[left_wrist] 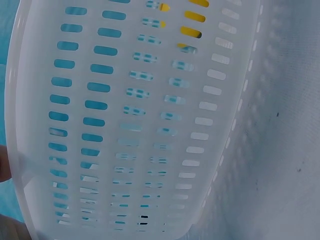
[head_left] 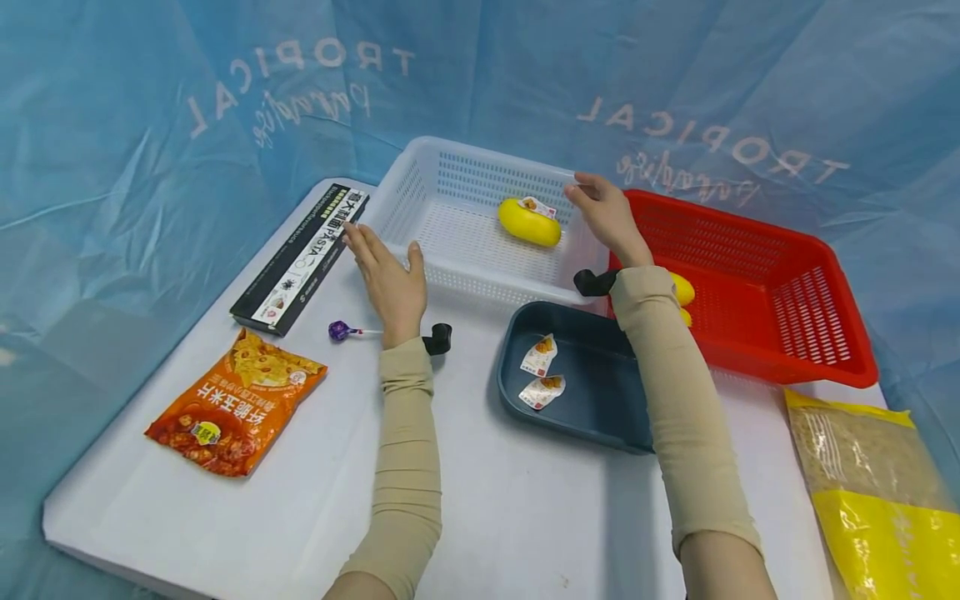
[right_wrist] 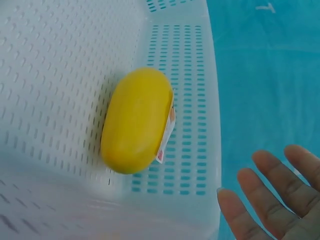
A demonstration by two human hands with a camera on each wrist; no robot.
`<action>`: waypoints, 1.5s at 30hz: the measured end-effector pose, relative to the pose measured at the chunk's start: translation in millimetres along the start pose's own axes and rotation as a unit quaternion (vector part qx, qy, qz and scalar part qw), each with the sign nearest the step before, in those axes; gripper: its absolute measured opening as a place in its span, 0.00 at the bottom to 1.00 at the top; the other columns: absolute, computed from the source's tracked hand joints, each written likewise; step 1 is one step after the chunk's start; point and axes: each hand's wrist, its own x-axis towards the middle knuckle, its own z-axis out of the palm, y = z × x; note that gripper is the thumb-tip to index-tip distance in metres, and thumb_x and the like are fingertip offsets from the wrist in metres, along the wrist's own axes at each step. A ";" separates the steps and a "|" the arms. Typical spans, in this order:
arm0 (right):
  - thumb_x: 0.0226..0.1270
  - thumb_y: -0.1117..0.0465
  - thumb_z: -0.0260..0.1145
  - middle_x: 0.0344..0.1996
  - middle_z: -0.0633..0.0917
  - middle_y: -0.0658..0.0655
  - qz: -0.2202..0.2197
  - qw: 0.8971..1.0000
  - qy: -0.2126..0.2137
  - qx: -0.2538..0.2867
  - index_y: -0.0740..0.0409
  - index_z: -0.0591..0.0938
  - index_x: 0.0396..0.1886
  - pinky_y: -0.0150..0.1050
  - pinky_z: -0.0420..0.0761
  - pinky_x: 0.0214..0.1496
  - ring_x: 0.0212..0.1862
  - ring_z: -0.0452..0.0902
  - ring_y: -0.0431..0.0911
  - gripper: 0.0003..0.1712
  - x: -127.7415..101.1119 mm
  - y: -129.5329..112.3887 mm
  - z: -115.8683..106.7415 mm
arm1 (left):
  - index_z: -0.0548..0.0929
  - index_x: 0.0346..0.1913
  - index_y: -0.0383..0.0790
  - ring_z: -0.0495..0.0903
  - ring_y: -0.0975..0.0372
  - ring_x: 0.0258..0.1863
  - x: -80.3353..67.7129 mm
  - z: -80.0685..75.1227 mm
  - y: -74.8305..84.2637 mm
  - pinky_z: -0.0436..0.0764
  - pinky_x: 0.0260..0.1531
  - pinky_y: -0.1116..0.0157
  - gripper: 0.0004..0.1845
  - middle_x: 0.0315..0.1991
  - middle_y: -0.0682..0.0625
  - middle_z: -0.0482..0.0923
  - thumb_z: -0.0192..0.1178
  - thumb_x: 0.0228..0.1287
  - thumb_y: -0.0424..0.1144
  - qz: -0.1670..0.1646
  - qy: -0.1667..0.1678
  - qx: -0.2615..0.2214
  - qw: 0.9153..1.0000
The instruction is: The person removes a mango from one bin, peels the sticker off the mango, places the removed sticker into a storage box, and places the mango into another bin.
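A white plastic basket stands at the back of the table, with a smooth yellow oval fruit and a small printed packet inside. My left hand is at the basket's front left corner, fingers extended. In the left wrist view, the perforated basket wall fills most of the picture and only bits of fingers show at the edge. At the basket's right end is my right hand, fingertips by the rim. The right wrist view shows its fingers spread, beside the basket and the fruit.
A red basket holding yellow items adjoins on the right. In front, a dark blue tray holds two small packets. A black pasta box, purple lollipop and orange snack bag lie left; a grain bag lies right.
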 end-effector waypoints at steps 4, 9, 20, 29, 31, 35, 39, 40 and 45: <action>0.72 0.39 0.52 0.73 0.66 0.55 -0.003 1.000 0.001 0.007 0.47 0.60 0.75 0.46 0.65 0.73 0.72 0.63 0.48 0.37 6.9 -1.8 1.5 | 0.38 0.76 0.31 0.28 0.52 0.78 0.7 -1.0 0.0 0.37 0.77 0.60 0.43 0.79 0.43 0.26 0.49 0.73 0.50 -0.001 0.002 -0.002 1.000; 0.72 0.41 0.54 0.70 0.69 0.58 -0.032 0.999 -0.005 0.000 0.51 0.61 0.74 0.47 0.66 0.73 0.71 0.64 0.50 0.37 13.5 -2.4 7.1 | 0.39 0.76 0.31 0.28 0.51 0.78 -0.1 -2.2 -1.3 0.37 0.77 0.59 0.43 0.79 0.42 0.27 0.49 0.73 0.50 -0.006 0.005 -0.002 1.000; 0.71 0.42 0.55 0.71 0.67 0.56 -0.021 0.998 -0.039 -0.054 0.50 0.61 0.74 0.46 0.66 0.73 0.73 0.61 0.51 0.37 24.8 2.2 40.5 | 0.39 0.76 0.31 0.31 0.48 0.78 -3.0 -1.7 -5.1 0.39 0.77 0.58 0.43 0.79 0.41 0.28 0.48 0.73 0.50 -0.004 0.008 0.006 1.000; 0.71 0.42 0.55 0.71 0.68 0.56 -0.012 0.998 -0.036 -0.058 0.50 0.61 0.74 0.46 0.66 0.73 0.72 0.62 0.51 0.36 33.0 1.3 46.4 | 0.38 0.76 0.31 0.31 0.49 0.78 -0.7 -4.0 -3.8 0.38 0.77 0.58 0.43 0.79 0.41 0.28 0.48 0.73 0.50 -0.004 0.012 0.000 1.000; 0.71 0.42 0.55 0.71 0.68 0.56 -0.014 0.997 -0.040 -0.065 0.50 0.61 0.74 0.47 0.66 0.73 0.71 0.62 0.51 0.36 36.2 1.2 46.4 | 0.39 0.76 0.31 0.31 0.50 0.78 -0.6 -3.6 -3.5 0.39 0.77 0.58 0.43 0.79 0.42 0.28 0.48 0.73 0.50 -0.005 0.011 -0.002 1.000; 0.71 0.42 0.55 0.71 0.68 0.57 -0.009 0.996 -0.048 -0.071 0.52 0.61 0.74 0.47 0.66 0.73 0.70 0.63 0.52 0.37 41.7 2.0 46.5 | 0.39 0.76 0.31 0.31 0.49 0.78 -2.0 -1.5 -3.9 0.39 0.77 0.58 0.43 0.79 0.43 0.27 0.49 0.73 0.49 -0.002 0.010 -0.002 1.000; 0.71 0.41 0.56 0.71 0.67 0.57 -0.002 0.996 -0.048 -0.079 0.52 0.61 0.74 0.47 0.65 0.73 0.71 0.63 0.52 0.38 44.7 2.3 48.6 | 0.39 0.76 0.30 0.31 0.49 0.78 -2.7 0.5 -3.3 0.40 0.77 0.57 0.43 0.79 0.44 0.26 0.49 0.73 0.49 0.004 0.014 -0.008 1.000; 0.71 0.41 0.56 0.71 0.67 0.58 -0.004 0.996 -0.047 -0.080 0.52 0.60 0.74 0.47 0.65 0.74 0.71 0.63 0.52 0.38 45.4 2.2 49.4 | 0.39 0.76 0.30 0.31 0.49 0.78 -2.5 0.8 -3.1 0.40 0.77 0.57 0.43 0.79 0.43 0.27 0.49 0.73 0.49 0.006 0.014 -0.009 1.000; 0.71 0.43 0.55 0.73 0.65 0.58 -0.013 0.995 -0.050 -0.086 0.52 0.59 0.75 0.48 0.63 0.75 0.72 0.61 0.52 0.38 48.3 1.4 51.9 | 0.39 0.76 0.31 0.31 0.49 0.78 -1.5 1.2 -1.1 0.40 0.77 0.57 0.43 0.79 0.43 0.27 0.49 0.73 0.49 0.006 0.016 -0.011 1.000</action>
